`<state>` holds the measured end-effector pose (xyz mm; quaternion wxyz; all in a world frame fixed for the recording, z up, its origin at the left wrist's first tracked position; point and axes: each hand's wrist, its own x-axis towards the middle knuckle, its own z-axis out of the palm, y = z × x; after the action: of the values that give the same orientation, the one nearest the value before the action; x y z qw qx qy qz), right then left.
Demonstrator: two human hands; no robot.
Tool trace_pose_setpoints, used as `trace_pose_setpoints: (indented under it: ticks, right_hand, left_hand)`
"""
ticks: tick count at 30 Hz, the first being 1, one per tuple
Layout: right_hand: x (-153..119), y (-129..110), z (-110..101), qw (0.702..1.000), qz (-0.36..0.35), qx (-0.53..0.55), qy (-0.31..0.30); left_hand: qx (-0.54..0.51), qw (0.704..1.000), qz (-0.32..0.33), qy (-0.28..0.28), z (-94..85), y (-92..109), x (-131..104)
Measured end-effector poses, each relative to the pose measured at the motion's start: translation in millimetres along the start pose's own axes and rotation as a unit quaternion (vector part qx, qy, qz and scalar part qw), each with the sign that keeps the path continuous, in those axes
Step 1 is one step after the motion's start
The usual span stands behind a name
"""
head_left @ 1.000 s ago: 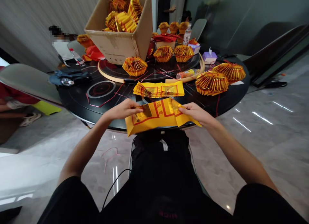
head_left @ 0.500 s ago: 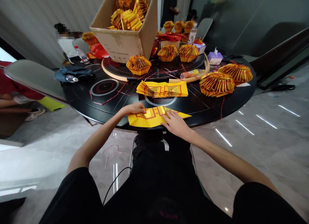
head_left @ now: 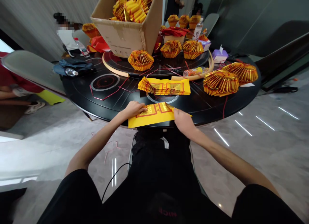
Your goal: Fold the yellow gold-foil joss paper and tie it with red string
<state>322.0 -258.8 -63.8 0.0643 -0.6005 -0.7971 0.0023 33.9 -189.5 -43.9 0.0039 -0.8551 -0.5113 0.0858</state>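
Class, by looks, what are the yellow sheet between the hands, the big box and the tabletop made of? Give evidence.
Yellow sheet: probably matte paper, thin-edged, with shiny, foil-like patches.
Big box: likely dull brown cardboard; stiff walls, tape strip.
Tabletop: glossy black, perhaps glass; it shows faint reflections.

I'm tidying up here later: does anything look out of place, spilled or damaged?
Mainly the orange-labelled bottle, lying on its side near the turntable while the white-capped bottle stands upright. A pink strand straggles loosely across the table. I see no spill, and the nearest yellow paper shows no tear.
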Motion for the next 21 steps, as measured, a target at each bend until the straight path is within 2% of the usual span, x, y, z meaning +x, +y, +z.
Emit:
trace_pose_setpoints:
  ticks: [3,5,7,11,13,14,15,17,21]
  right_hand:
    - [22.3,38.6,-20.4,0.996,0.053,-0.001,0.074]
    - [36.4,65.2,-28.2,0.99,0.031,0.038,0.132]
    - [44.4,84.3,-30.3,0.979,0.003,0.079,0.189]
    - [41.7,100.5,-27.9,0.939,-0.037,0.119,0.322]
    - [34.6,105.8,-26.7,0.933,-0.077,0.12,0.33]
    - [30.0,108.9,-25.7,0.935,-0.103,0.121,0.317]
    - [24.4,112.4,-23.9,0.938,-0.13,0.122,0.296]
    - [10.6,119.6,-17.2,0.945,-0.181,0.127,0.24]
    - [-25.0,128.7,7.4,0.946,-0.253,0.15,0.135]
  left_hand:
    - [-0.053,0.998,0.045,0.008,0.7,-16.1,4.2]
    - [-0.071,0.995,0.063,0.034,-3.0,-26.4,4.5]
    - [-0.057,0.992,0.074,0.087,-13.2,-34.7,1.3]
    - [0.014,0.969,0.112,0.22,-45.4,-45.3,-16.3]
    - [0.027,0.957,0.121,0.264,-53.7,-47.0,-28.1]
    - [0.021,0.952,0.126,0.278,-52.4,-46.8,-34.1]
    - [0.008,0.948,0.136,0.287,-46.7,-45.8,-40.1]
    - [-0.024,0.941,0.171,0.291,-23.2,-41.9,-51.8]
    - [-0.09,0.931,0.238,0.261,44.1,-31.6,-73.4]
